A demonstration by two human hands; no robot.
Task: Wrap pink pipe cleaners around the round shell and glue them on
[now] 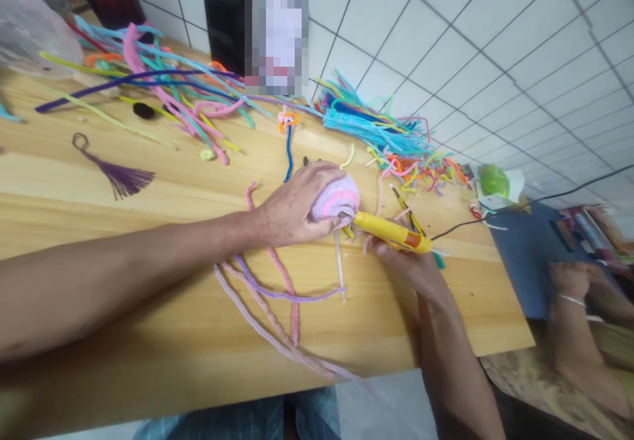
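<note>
My left hand [297, 205] is closed around a rounded lilac-and-pink piece [341, 199] that looks wound from pipe cleaners. A yellow hot glue gun [391, 230] is gripped in my right hand [403, 265], its nozzle end at the near right side of the wound piece. Whether the tip touches it I cannot tell. A clear glue stick [339, 271] lies on the table just below the hands. Loose purple and pink pipe cleaners [296, 308] trail across the wood toward the front edge.
A heap of blue pipe cleaners [376, 126] and more coloured strands [168, 90] lie along the tiled wall. A purple tassel [119, 174] rests on the left. A black cord [539, 197] runs right from the glue gun. Another person's arm [569, 334] is at the right.
</note>
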